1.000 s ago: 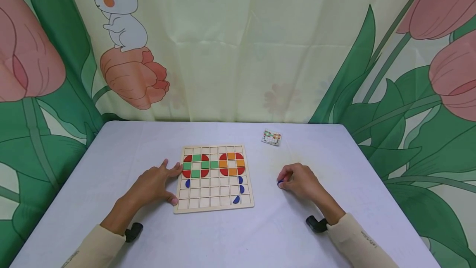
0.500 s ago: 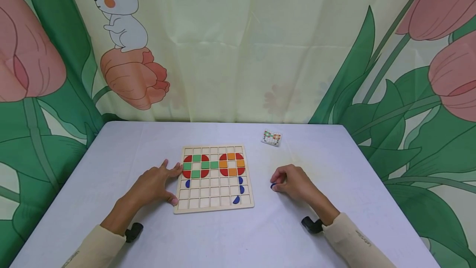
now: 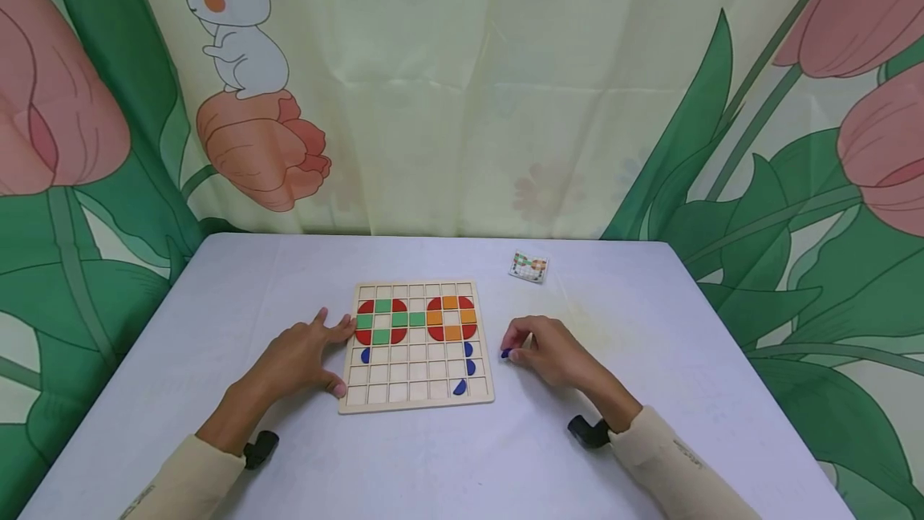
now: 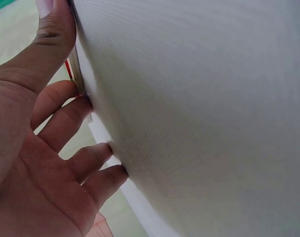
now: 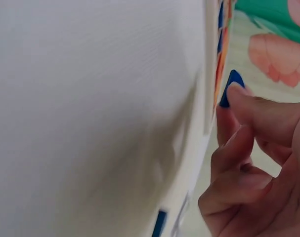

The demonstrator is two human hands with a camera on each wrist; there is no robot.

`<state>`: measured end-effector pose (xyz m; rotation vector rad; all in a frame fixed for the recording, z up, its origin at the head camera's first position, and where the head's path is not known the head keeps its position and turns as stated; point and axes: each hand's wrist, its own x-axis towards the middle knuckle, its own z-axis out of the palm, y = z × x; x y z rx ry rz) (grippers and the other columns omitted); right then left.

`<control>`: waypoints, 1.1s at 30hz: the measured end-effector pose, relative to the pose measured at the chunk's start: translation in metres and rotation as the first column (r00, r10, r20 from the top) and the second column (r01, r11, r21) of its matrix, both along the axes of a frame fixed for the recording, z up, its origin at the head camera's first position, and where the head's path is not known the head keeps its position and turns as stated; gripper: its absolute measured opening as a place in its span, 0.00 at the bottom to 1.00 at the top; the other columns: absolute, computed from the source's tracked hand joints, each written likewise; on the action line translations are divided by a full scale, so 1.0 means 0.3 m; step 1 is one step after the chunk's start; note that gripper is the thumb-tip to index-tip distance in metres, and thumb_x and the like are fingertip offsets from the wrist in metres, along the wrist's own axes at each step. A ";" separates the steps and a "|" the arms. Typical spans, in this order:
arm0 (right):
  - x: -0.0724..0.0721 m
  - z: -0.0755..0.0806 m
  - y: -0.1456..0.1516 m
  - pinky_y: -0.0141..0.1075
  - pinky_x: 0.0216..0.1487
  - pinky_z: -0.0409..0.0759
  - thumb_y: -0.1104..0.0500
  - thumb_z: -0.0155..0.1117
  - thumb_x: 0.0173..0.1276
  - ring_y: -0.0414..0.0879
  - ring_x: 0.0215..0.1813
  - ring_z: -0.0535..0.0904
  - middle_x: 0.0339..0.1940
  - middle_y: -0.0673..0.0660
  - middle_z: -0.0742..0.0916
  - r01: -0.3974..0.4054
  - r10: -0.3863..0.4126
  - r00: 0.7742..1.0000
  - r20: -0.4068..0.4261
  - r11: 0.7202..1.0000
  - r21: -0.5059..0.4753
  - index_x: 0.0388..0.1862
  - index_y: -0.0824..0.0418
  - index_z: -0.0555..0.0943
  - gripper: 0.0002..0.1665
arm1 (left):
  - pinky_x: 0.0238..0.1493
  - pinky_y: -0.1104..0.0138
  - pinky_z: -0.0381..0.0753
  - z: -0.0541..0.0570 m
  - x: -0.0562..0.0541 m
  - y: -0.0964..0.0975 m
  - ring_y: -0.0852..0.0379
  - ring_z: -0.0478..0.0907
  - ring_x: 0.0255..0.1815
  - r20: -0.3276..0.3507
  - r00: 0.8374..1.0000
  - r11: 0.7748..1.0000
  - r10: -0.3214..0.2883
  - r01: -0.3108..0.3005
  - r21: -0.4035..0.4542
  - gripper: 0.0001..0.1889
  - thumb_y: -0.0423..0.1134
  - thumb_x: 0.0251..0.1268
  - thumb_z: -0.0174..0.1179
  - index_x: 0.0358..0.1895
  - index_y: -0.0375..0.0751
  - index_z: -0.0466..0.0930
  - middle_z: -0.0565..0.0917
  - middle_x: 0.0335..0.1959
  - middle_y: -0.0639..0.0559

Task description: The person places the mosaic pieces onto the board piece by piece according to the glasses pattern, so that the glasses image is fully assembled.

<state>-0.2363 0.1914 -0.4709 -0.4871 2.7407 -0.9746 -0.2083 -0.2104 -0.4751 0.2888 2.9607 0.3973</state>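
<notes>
A square wooden grid board (image 3: 419, 396) lies on the white table. Red and green pieces form a ring at its upper left, red and orange pieces (image 3: 451, 333) one at its upper right. Several blue pieces (image 3: 470, 367) sit lower down on its cells. My left hand (image 3: 292, 355) rests at the board's left edge with fingers spread, fingertips and thumb touching the rim. Just off the board's right edge, my right hand (image 3: 552, 351) pinches a small blue curved-sided piece (image 5: 232, 88) between thumb and fingertip, its other fingers curled in the right wrist view.
A small printed card (image 3: 528, 266) with a coloured pattern lies behind and to the right of the board. The table (image 3: 419, 464) has a white cloth over it. A printed curtain (image 3: 462, 103) with tulips and a rabbit hangs beyond its far edge.
My right hand has moved left over the table toward the board, still pinching the blue piece. My left hand and the pieces on the board have stayed in place.
</notes>
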 end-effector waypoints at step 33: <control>-0.065 0.086 -0.486 0.29 0.49 0.79 0.61 0.78 0.68 0.35 0.43 0.80 0.35 0.41 0.89 -0.401 0.395 0.913 -0.100 0.915 -0.042 0.35 0.49 0.90 0.06 | 0.62 0.34 0.80 -0.004 -0.008 -0.003 0.16 0.71 0.71 0.038 0.999 1.000 0.011 -0.011 0.000 0.62 0.59 0.35 0.86 0.80 0.49 0.67 0.61 0.79 0.18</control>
